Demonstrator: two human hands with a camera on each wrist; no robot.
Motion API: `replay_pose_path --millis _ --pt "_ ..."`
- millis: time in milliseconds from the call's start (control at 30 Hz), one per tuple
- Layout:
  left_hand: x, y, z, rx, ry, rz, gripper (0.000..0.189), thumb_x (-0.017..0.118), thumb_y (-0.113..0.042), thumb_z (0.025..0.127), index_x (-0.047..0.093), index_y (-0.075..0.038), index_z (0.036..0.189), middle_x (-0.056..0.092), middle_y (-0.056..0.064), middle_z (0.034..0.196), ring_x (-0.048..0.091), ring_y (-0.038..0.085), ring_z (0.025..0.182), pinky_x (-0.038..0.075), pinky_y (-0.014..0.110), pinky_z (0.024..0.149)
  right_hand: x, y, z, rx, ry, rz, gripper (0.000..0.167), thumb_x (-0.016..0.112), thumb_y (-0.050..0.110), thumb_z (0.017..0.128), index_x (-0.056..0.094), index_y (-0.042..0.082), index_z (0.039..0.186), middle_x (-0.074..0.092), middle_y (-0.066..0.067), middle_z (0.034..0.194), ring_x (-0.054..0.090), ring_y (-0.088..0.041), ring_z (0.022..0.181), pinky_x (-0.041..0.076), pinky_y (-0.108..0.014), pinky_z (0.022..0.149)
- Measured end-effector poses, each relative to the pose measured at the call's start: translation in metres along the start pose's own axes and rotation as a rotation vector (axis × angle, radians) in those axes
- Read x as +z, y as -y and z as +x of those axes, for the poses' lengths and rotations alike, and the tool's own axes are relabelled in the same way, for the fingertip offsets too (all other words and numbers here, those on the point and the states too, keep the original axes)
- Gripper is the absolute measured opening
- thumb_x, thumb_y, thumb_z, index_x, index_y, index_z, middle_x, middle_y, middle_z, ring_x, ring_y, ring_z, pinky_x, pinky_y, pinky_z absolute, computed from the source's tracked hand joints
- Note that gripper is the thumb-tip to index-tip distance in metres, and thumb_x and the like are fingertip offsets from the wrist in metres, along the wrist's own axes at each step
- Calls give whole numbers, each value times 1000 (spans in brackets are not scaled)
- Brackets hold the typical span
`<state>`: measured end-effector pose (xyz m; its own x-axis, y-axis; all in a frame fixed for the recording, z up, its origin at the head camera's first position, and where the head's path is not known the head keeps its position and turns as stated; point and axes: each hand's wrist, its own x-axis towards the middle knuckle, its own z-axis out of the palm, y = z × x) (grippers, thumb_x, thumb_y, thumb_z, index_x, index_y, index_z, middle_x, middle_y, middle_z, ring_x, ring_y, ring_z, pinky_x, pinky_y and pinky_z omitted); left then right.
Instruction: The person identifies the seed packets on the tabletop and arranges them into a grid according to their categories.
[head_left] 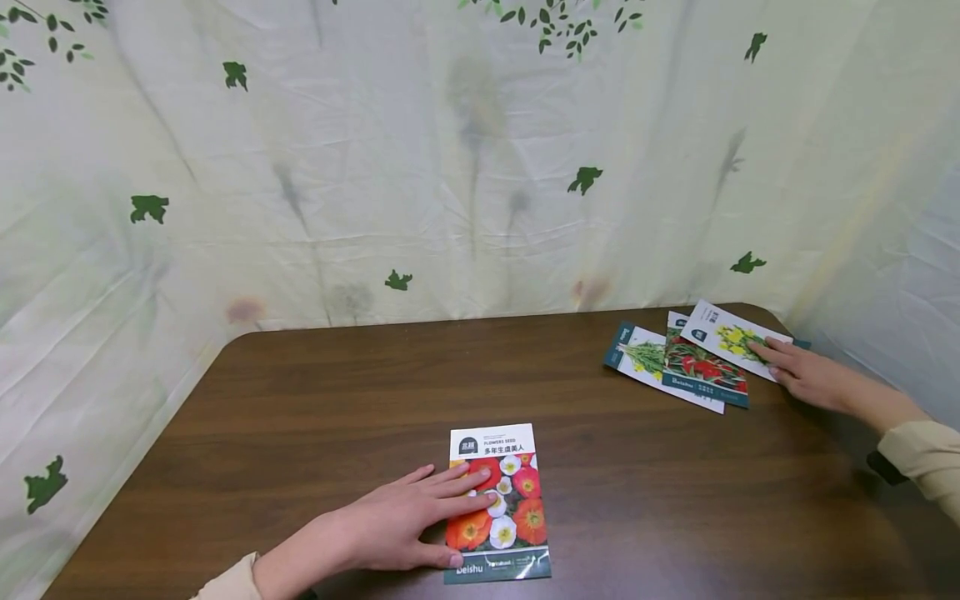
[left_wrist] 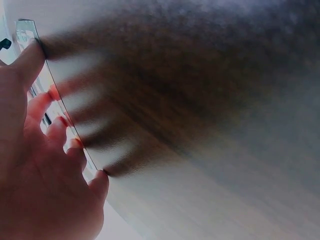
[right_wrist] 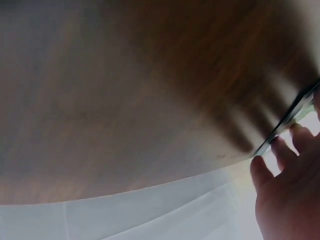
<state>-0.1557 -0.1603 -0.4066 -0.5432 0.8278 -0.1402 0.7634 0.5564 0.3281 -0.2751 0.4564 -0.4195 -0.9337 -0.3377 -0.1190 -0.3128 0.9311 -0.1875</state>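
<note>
A flower seed packet (head_left: 529, 517) with red, orange and white poppies lies face up near the front of the table. My left hand (head_left: 393, 518) rests on its left side, fingers spread across the picture and thumb at the lower left corner. From the left wrist view, the hand (left_wrist: 65, 170) shows along the packet's edge. At the back right, my right hand (head_left: 813, 379) touches a yellow-flower packet (head_left: 712, 323) with its fingertips. Under that packet are a red-flower packet (head_left: 705, 371) and a green-stemmed one (head_left: 637, 346), overlapping like a fan.
The brown wooden table (head_left: 337, 400) has rounded far corners. A pale cloth curtain (head_left: 420, 167) with leaf prints hangs behind it and along both sides. The fanned packets lie close to the table's back right corner.
</note>
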Motion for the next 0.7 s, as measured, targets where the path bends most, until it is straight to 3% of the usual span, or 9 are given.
replay_pose_path --millis 500,700 --pt "-1 0 1 -26 17 -34 66 52 -63 92 36 -39 152 26 -10 159 23 22 147 24 58 112 1 9 -2 32 -55 -157 49 56 18 98 47 -7 139 40 -43 133 43 -63 114 37 -69 91" --pt "-1 -1 1 -29 15 -34 65 52 -63 93 36 -39 152 26 -10 159 23 22 147 25 58 112 1 14 -3 73 -80 -184 54 63 23 94 49 -5 139 49 -38 119 50 -51 99 42 -65 83"
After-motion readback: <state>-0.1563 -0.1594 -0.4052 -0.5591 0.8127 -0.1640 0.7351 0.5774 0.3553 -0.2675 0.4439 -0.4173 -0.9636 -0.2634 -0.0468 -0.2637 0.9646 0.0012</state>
